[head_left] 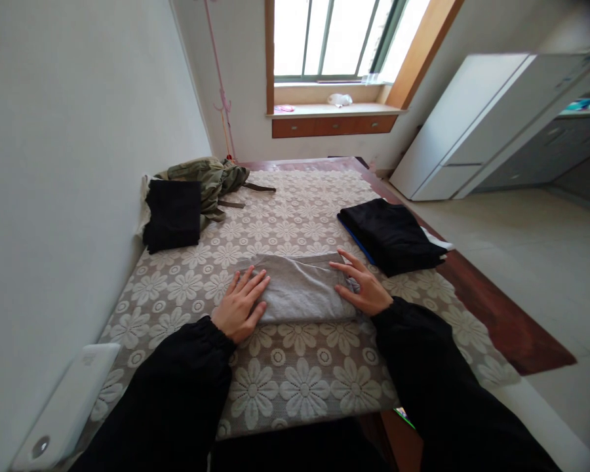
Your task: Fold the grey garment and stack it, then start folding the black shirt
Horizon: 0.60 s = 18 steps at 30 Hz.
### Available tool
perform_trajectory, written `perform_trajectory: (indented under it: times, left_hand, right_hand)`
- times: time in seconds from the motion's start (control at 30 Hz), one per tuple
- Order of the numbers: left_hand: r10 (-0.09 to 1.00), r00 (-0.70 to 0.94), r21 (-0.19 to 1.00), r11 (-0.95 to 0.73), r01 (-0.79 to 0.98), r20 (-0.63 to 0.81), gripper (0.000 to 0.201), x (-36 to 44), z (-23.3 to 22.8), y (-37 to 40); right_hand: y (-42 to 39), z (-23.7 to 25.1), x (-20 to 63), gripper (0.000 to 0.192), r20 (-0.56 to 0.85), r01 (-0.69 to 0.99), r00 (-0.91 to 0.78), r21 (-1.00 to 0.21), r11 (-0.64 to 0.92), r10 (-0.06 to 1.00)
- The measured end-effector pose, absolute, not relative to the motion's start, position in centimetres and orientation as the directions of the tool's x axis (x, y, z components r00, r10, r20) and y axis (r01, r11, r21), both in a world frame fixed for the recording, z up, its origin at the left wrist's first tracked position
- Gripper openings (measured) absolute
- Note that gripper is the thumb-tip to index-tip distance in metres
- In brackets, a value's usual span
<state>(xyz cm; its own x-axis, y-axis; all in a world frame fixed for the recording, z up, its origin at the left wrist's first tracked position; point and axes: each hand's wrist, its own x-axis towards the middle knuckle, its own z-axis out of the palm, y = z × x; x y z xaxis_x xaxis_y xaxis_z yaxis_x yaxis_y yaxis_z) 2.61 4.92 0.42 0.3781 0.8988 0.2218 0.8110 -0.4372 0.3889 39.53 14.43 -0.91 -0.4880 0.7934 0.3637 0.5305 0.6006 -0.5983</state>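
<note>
Lying flat near the front of the table, a folded grey cloth sits between the person's two hands. The left hand rests palm down on its left end, fingers slightly spread; the right hand touches its right end, thumb and fingers apart. Beneath is a flower-patterned lace tablecloth. Toward the far left, an olive backpack slumps near the wall, straps trailing over the lace, its contents hidden. A folded black cloth lies in front of it, and a stack of black clothes with a blue edge lies on the right. Beyond, the drawers below the window and the white refrigerator are closed, concealing whatever they hold.
</note>
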Motion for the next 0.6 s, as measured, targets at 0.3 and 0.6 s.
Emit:
perform_trajectory:
  times: [0.3, 0.6]
  left_hand:
    - [0.904, 0.416, 0.241, -0.426, 0.872, 0.093, 0.063, 2.9, 0.0, 4.8]
    - [0.914, 0.397, 0.173, -0.405, 0.898, 0.083, 0.065, 3.0, 0.1, 4.7]
  right_hand:
    - [12.3, 4.5, 33.4, 0.054, 0.284, 0.585, -0.686, -0.331, 0.740, 0.670]
    - [12.6, 0.3, 27.0, 0.063, 0.060, 0.762, -0.642, -0.063, 0.644, 0.765]
